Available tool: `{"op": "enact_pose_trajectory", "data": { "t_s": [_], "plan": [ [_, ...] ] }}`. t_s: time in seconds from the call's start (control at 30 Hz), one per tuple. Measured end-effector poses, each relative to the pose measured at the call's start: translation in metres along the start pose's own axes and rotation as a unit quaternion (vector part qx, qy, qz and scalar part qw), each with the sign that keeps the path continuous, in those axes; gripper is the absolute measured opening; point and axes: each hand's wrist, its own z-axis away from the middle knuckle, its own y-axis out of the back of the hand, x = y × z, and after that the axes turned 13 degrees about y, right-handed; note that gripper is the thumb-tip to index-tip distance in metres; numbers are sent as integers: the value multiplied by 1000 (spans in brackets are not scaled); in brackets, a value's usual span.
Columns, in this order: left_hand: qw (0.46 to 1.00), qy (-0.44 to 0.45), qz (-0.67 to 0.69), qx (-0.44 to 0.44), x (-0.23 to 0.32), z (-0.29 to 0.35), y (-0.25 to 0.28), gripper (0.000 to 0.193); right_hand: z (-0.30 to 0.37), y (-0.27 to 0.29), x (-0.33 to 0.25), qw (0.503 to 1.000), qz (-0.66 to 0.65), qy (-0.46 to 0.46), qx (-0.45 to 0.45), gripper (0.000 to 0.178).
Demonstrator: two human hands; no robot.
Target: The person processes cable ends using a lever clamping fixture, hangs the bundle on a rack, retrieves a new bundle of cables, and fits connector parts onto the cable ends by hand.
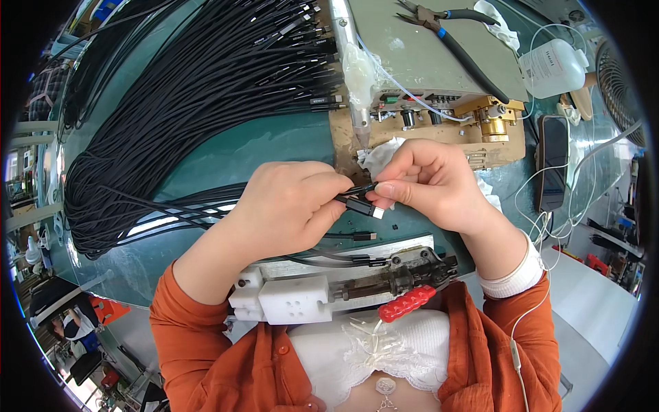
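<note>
My left hand [292,206] is closed round the ends of black cables, thumb and forefinger pressed together. A black cable plug [362,206] with a bright metal tip sticks out from under its fingertips, pointing right. My right hand [436,185] meets it from the right, its thumb and forefinger pinching a small black end beside the plug; that piece is mostly hidden. Just above the fingers are a metal dispensing nozzle [362,132] and a crumpled white tissue [383,155]. Below the hands, another black cable plug [364,236] lies near a toggle clamp with a red handle [406,304].
A thick bundle of black cables [165,117] covers the left of the green table. Beyond the hands stands a machine box [419,62] with cutting pliers [456,48] on top. A white bottle [555,67], phone [551,161] and fan [618,89] are at right; white blocks [295,300] sit near me.
</note>
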Motion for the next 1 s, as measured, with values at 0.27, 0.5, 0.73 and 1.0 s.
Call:
{"op": "enact_pose_trajectory", "data": {
  "t_s": [0.27, 0.5, 0.73, 1.0],
  "plan": [
    [990, -111, 39, 81, -7, -3, -11, 14, -3, 7, -9, 889, 372, 241, -113, 8],
    [983, -164, 30, 71, 0, -1, -14, 16, 1, 0, -3, 873, 364, 284, -157, 13],
    [984, -144, 66, 79, 1, 0, -16, 15, -3, -1, -3, 885, 325, 295, -157, 13],
    [991, -10, 131, -1, 0, -4, -16, 23, -1, -5, -3, 834, 388, 364, -149, 17]
  ]
}}
